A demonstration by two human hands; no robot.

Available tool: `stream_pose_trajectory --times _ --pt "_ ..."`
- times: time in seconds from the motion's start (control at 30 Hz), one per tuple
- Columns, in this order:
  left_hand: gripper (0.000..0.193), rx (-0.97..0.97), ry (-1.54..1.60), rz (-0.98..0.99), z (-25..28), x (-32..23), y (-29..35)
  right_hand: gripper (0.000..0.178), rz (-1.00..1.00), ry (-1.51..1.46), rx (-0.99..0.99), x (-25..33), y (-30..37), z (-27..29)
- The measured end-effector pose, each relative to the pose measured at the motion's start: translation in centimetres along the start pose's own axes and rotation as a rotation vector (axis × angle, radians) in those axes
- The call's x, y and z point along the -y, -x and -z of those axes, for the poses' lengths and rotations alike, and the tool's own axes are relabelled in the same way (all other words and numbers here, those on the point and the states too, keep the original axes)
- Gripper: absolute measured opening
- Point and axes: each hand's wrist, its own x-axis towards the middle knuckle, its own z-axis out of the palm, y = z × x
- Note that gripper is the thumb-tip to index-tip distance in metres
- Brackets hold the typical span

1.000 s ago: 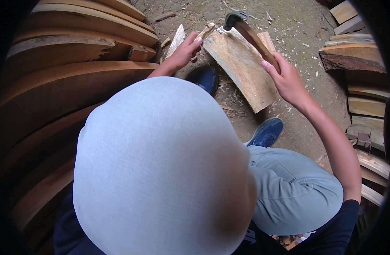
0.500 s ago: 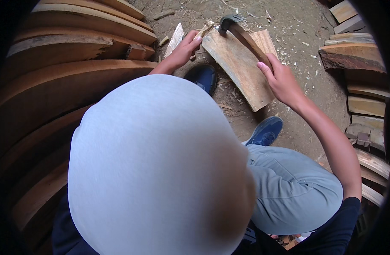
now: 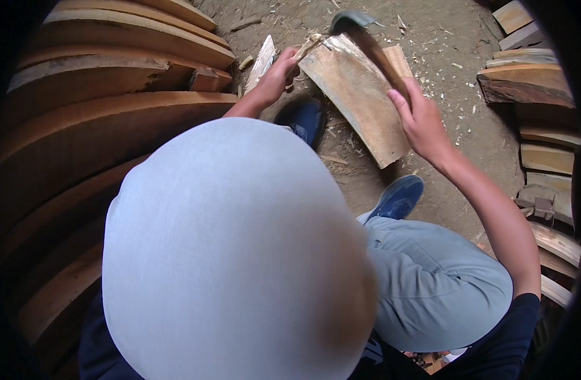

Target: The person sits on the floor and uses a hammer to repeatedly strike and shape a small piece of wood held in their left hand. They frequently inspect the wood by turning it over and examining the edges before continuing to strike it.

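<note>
Pale-brown, slightly curved wooden slab: btwn your hands, top end nearer L, lower end nearer R. Your L hand, just beside the slab's upper-left corner, curls its fingers round a slim tan wooden stick; contact w/ slab can't be told. Your R hand, by the slab's right edge, wraps a brown-handled tool w/ dark curved metal head, head near slab's top end. Outward: dark-blue shoes below; curved brown planks, far L.

Pale, domed cap, it seems; short dark sleeve; grey-blue trousers (creased); blue shoes.
</note>
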Motion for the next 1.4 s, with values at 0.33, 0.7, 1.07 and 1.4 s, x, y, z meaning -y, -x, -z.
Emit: stream_pose_trajectory --times 0.33,0.7,1.07,1.4 --pt "0.03 -0.033 0.064 0.074 -0.9 -1.1 0.5 0.028 -0.001 -0.003 0.012 -1.1 1.0 -0.7" --pt "0.03 -0.065 0.021 0.01 -0.9 -0.5 0.5 0.027 0.017 -0.016 -0.006 0.8 0.2 -0.7" --pt "0.034 -0.064 -0.066 0.005 -0.7 -0.5 -0.1 0.025 0.05 0.054 0.009 1.6 0.0 0.3" --pt "0.036 -0.082 -0.141 -0.005 -0.6 -0.4 0.2 0.027 -0.003 0.075 -0.01 0.7 0.0 0.4"
